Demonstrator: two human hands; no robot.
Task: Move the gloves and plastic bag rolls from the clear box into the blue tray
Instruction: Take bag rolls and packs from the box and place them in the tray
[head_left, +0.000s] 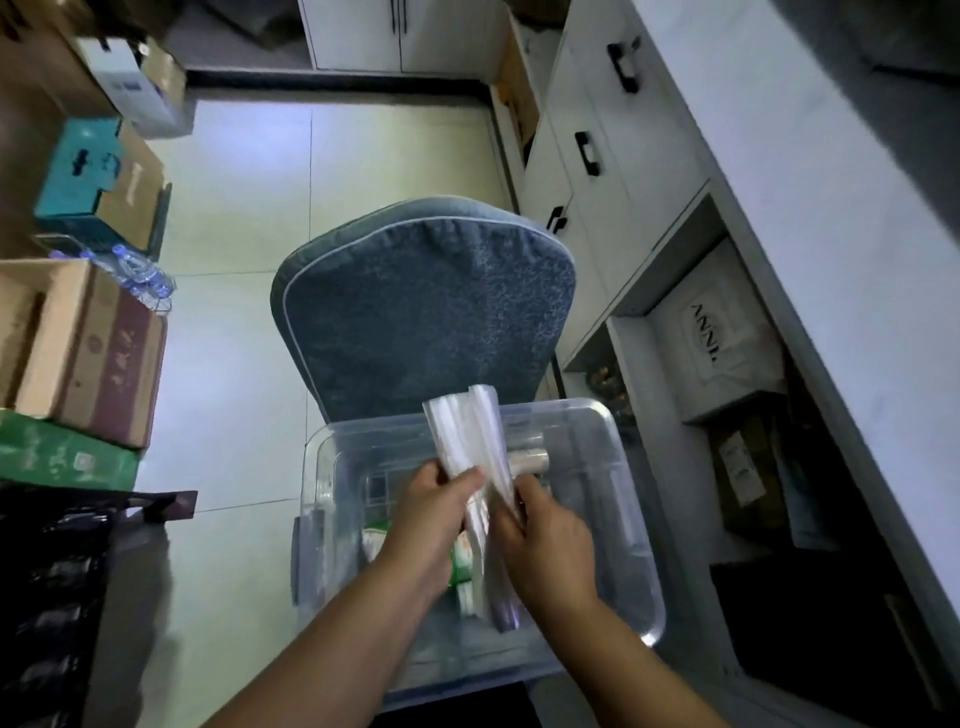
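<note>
Pale floor tiles surround a blue cushion (423, 306) carrying a clear box (631, 525) at its near edge. Above the box, the left hand (428, 519) and right hand (545, 545) both pinch folded plastic bags (470, 441), fingers (467, 478) closed tight.

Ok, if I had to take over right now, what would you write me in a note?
Left hand: closed on a bundle of clear plastic bag rolls, lifted above the box.
Right hand: gripping the same bundle lower down.
Clear plastic storage box: sits in front of a blue cushioned chair; a silvery roll and a green-and-white packet are still inside.
The blue tray is not in view.
Done: one bundle lifted out.
Left: carry it to the tray, then fetch the rest, gloves included; I cannot spot them.
</note>
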